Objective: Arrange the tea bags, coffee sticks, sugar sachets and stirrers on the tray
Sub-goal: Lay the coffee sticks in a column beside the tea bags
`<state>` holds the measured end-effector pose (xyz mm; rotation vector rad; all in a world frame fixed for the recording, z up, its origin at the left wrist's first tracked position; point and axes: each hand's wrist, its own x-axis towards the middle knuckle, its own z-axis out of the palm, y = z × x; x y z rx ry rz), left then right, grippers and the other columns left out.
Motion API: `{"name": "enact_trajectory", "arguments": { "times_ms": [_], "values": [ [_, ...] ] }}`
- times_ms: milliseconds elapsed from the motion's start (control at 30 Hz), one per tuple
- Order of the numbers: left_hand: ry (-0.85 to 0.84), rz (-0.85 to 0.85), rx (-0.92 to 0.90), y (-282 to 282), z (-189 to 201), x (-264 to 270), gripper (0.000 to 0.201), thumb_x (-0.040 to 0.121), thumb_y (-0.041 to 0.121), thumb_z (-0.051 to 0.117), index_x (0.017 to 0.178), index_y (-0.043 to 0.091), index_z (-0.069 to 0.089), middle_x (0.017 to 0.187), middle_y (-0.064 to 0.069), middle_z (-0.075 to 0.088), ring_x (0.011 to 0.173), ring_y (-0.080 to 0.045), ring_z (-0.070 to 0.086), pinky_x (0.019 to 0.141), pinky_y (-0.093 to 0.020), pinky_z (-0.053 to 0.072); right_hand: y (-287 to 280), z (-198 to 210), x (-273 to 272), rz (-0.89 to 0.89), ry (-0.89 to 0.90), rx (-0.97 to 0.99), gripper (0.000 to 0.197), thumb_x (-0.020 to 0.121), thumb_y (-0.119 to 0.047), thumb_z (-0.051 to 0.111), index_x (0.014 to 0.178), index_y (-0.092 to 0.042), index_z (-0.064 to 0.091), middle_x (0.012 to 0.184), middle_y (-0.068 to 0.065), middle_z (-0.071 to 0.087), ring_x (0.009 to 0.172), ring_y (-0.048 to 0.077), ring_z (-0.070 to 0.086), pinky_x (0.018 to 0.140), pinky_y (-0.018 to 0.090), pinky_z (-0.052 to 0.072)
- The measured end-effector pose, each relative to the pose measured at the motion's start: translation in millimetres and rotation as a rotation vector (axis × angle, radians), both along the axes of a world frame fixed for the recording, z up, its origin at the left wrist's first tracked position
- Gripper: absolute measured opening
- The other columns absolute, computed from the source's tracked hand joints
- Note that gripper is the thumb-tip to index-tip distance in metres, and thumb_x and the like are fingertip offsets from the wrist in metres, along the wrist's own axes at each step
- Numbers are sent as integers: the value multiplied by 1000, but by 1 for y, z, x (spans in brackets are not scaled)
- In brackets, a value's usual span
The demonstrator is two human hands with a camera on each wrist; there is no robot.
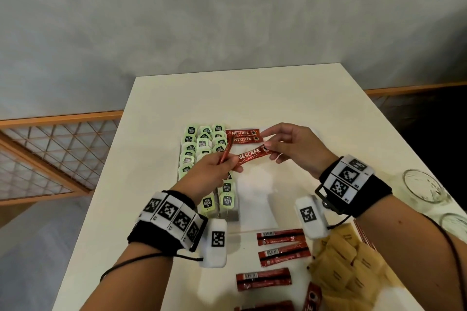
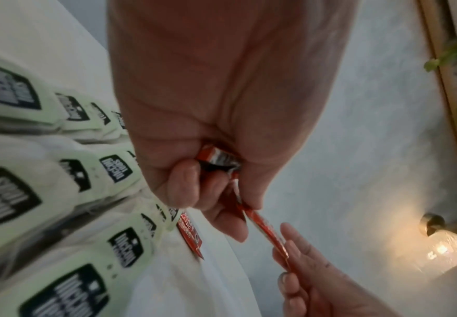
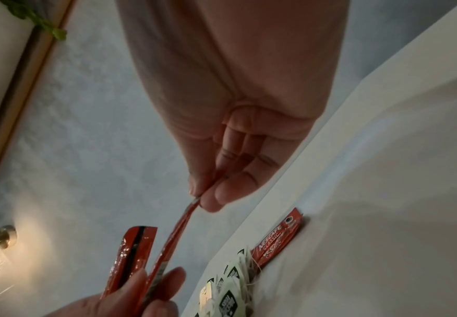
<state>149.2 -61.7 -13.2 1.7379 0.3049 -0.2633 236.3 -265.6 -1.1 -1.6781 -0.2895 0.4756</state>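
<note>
While both hands hover above a white tray (image 1: 255, 184) on a pale worktop (image 1: 156, 209), a red coffee stick (image 1: 252, 155) stretches between them. The right hand (image 1: 293, 146) pinches one end of it between thumb and fingers (image 3: 222, 193), the other fingers loosely extended. The left hand (image 1: 212, 174) has its fingers (image 2: 181, 186) curled around the stick's other end and around a second coffee stick (image 1: 49, 151), which points up and away from the person.

On the tray's left side lie rows of pale green tea bags (image 1: 202, 145), labels facing up. Just beside them, at the tray's far edge, two more coffee sticks (image 1: 242, 136) lie flat, touching side by side.

Nearer the person, off the tray, loose coffee sticks (image 1: 281, 245) lie scattered on the worktop, with a heap of brown sugar sachets (image 1: 346, 265) to their right. Two clear glass vessels (image 1: 422, 184) stand at the right edge; their contents cannot be made out.
</note>
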Motion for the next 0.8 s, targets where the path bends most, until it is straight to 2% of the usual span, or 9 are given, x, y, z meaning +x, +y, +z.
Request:
{"name": "enact_trajectory", "arguments": {
  "times_ms": [167, 233, 300, 400, 467, 567, 633, 733, 800],
  "values": [
    [-49, 25, 87, -2, 0, -4, 19, 92, 35, 64, 77, 24, 69, 80, -2, 60, 58, -9, 41, 61, -27, 36, -2, 0, -6, 3, 3, 12, 22, 86, -2, 69, 107, -3, 67, 71, 8, 68, 61, 16, 63, 59, 26, 56],
    [-74, 50, 100, -3, 2, -3, 20, 91, 33, 65, 73, 25, 67, 83, -1, 65, 58, -7, 44, 64, -28, 36, -3, -2, -6, -14, 47, 16, 20, 85, -4, 69, 105, -2, 67, 73, 10, 69, 61, 18, 64, 61, 30, 58],
    [-96, 71, 116, -3, 4, -2, 20, 91, 31, 66, 72, 25, 66, 82, 1, 68, 49, 0, 43, 60, -27, 34, -4, -3, -5, -30, 90, -1, 14, 85, -5, 70, 98, 0, 68, 75, 12, 69, 60, 19, 65, 61, 32, 59],
    [-79, 50, 160, -2, 5, 1, 19, 92, 32, 64, 77, 21, 68, 74, 2, 65, 45, 0, 41, 53, -24, 32, -6, -7, -3, -28, 110, -49, 9, 86, -6, 70, 91, 2, 69, 76, 13, 69, 60, 19, 67, 60, 30, 59],
    [-37, 43, 212, 1, 6, 5, 18, 95, 34, 59, 93, 19, 68, 78, 4, 64, 60, -6, 50, 54, -21, 37, -8, -13, 3, -47, 101, -90, 9, 86, -5, 69, 92, 3, 69, 77, 15, 70, 61, 20, 67, 59, 29, 58],
    [21, 149, 217, 6, 8, 10, 22, 98, 27, 48, 118, 18, 49, 83, 2, 56, 63, -11, 48, 54, -24, 38, -13, -25, 17, -118, 86, -198, 4, 87, -4, 68, 89, -1, 70, 82, 18, 71, 58, 20, 67, 55, 26, 56],
    [47, 220, 176, 9, 10, 13, 22, 98, 22, 41, 119, 13, 41, 78, 2, 52, 59, -11, 43, 53, -26, 34, -16, -35, 25, -149, 81, -293, 3, 87, -5, 68, 87, -3, 70, 83, 19, 71, 58, 21, 66, 55, 26, 55],
    [76, 214, 172, 14, 9, 16, 22, 97, 21, 39, 114, 8, 46, 82, 3, 57, 64, -13, 45, 59, -29, 37, -11, -47, 38, -206, 81, -413, 5, 86, -10, 70, 83, -6, 71, 80, 18, 72, 60, 23, 66, 60, 31, 58],
    [69, 221, 145, 18, 7, 18, 15, 95, 18, 42, 105, 10, 49, 89, -1, 63, 65, -15, 46, 61, -30, 38, -2, -51, 43, -235, 91, -457, 8, 85, -13, 72, 85, -6, 72, 71, 16, 69, 56, 21, 63, 57, 29, 56]
  ]
}}
